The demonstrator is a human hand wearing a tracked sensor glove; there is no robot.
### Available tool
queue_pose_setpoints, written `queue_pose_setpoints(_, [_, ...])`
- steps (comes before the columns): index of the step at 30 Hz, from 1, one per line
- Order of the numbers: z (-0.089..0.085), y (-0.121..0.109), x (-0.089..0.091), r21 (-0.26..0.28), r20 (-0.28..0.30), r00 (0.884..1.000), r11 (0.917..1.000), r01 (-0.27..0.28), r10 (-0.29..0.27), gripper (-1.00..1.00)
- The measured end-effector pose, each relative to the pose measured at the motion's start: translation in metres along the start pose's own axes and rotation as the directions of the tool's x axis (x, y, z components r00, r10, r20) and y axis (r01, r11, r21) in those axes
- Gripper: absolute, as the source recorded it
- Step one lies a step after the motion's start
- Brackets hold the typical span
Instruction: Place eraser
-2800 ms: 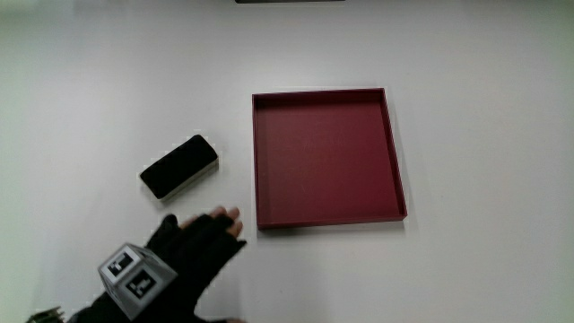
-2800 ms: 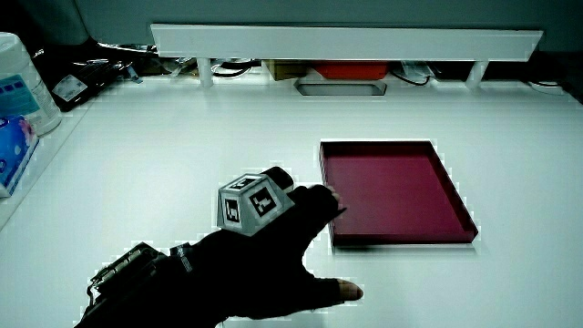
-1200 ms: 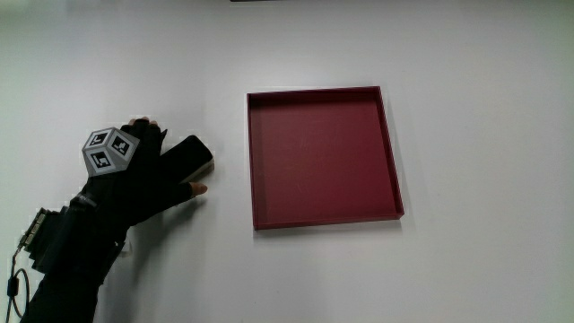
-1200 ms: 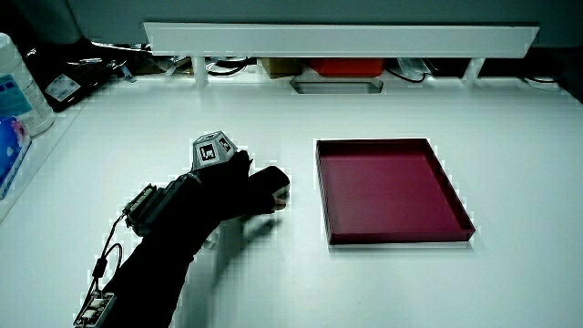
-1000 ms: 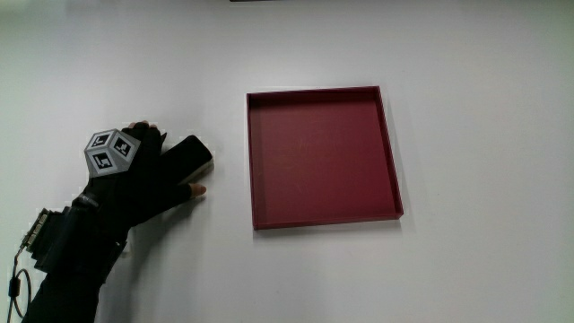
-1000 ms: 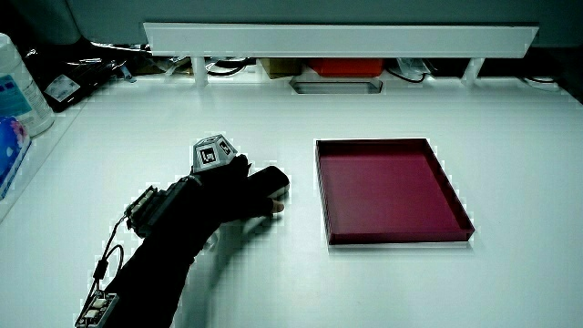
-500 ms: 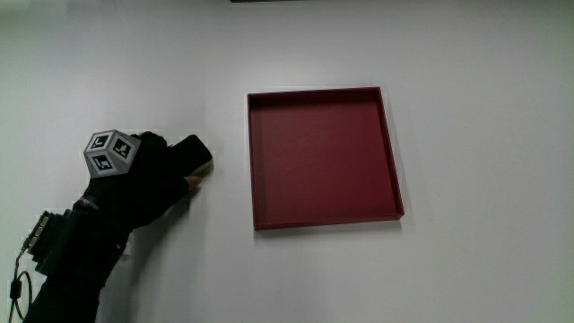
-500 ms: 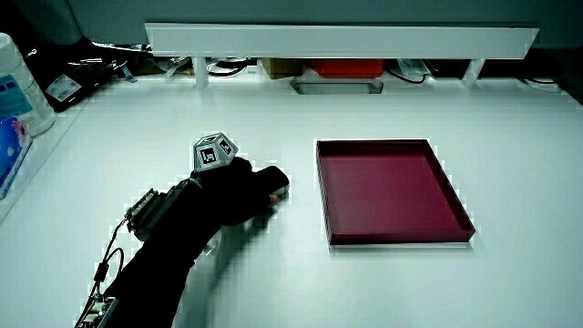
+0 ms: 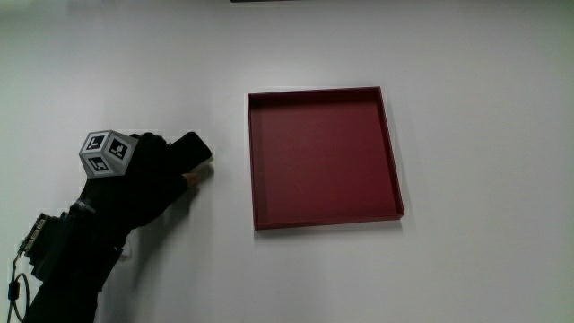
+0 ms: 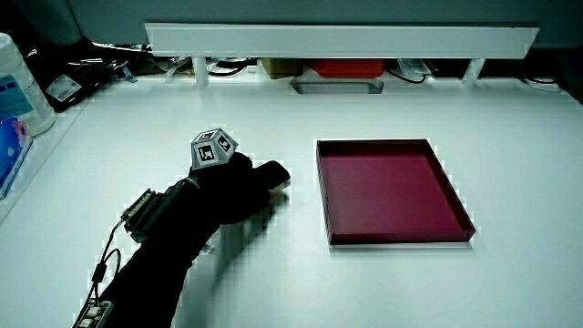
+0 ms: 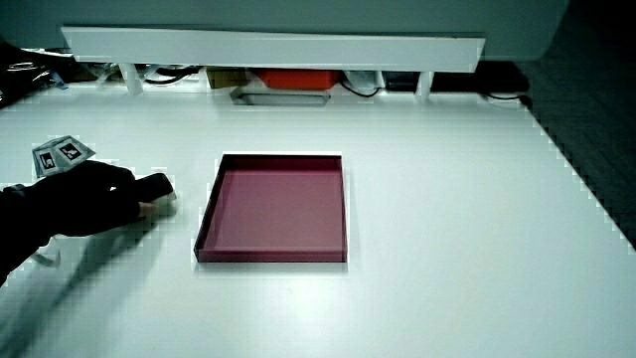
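Observation:
A black eraser (image 9: 193,149) with a white base lies on the white table beside the dark red tray (image 9: 323,215). The gloved hand (image 9: 148,175) covers most of it, fingers curled around it and the thumb at the edge nearer the person. Only the eraser's end toward the tray shows. In both side views the hand (image 10: 228,187) (image 11: 94,199) grips the eraser (image 10: 273,173) (image 11: 156,186) low at the table surface. The tray (image 10: 393,239) (image 11: 273,257) holds nothing.
A low white partition (image 10: 337,41) runs along the table's edge farthest from the person, with cables and small items under it. A white bottle and a blue packet (image 10: 14,100) stand at the table's side edge near the forearm.
The hand came from nearer the person up onto the eraser. Its spread fingers have closed around it over the last second. The eraser has barely shifted.

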Motion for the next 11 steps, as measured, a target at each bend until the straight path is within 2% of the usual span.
queue_pose_setpoints(4, [0.008,-0.004,0.024,0.013,-0.008,0.997,0.9974,0.072,-0.071,-1.00])
queue_pose_setpoints(5, [0.008,-0.003,0.028,0.017,0.015,0.997,0.9966,0.080,-0.081,-1.00])
queue_pose_setpoints(6, [0.012,-0.005,0.036,0.032,-0.010,0.995,0.9949,0.096,-0.096,-1.00])
queue_pose_setpoints(7, [0.012,-0.003,0.041,0.034,-0.008,0.992,0.9916,0.125,-0.125,-1.00])
queue_pose_setpoints(8, [0.011,-0.001,0.044,0.027,0.034,0.991,0.9914,0.128,-0.129,-1.00])
queue_pose_setpoints(9, [0.013,-0.001,0.051,0.031,0.031,0.993,0.9928,0.116,-0.117,-1.00])
queue_pose_setpoints(10, [0.013,0.000,0.056,0.016,0.054,0.992,0.9933,0.115,-0.115,-1.00])
queue_pose_setpoints(11, [0.015,0.001,0.062,0.039,0.011,0.988,0.9878,0.151,-0.151,-1.00])
